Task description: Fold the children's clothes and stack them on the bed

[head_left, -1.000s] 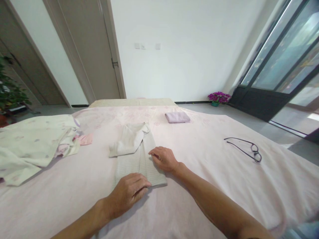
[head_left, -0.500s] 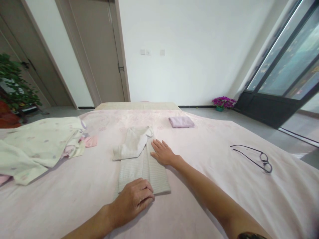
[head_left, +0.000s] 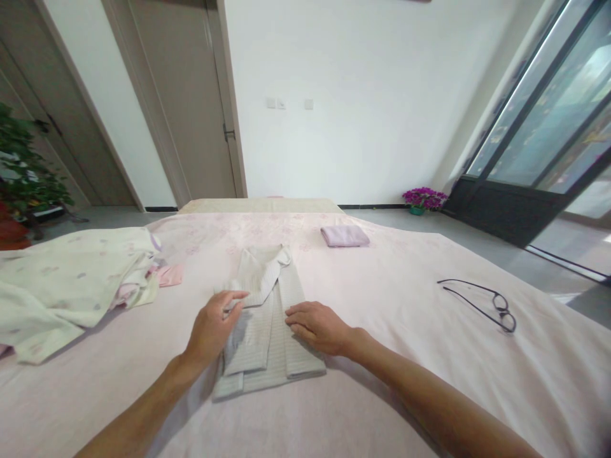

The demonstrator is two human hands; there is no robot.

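A pale grey ribbed garment (head_left: 255,343) lies in front of me, its sides folded inward and one sleeve (head_left: 260,280) laid across its upper part. At the garment's left edge, my left hand (head_left: 214,324) is by the sleeve end, its thumb and forefinger apart; its other fingers are partly hidden. My right hand (head_left: 317,327) rests palm down on the right folded side, fingers stretched out. The garment's lower hem shows uneven layers.
Light, patterned clothes (head_left: 71,280) lie piled on the left of the pink bedsheet (head_left: 382,369), with a small pink cloth (head_left: 169,275) beside them. A folded lilac cloth (head_left: 344,236) sits farther back. Black-framed glasses (head_left: 501,312) lie at the right.
My left hand has moved from the lower hem up to the left sleeve end. My right hand has slid toward me along the garment. The lower left layers now lie shifted.
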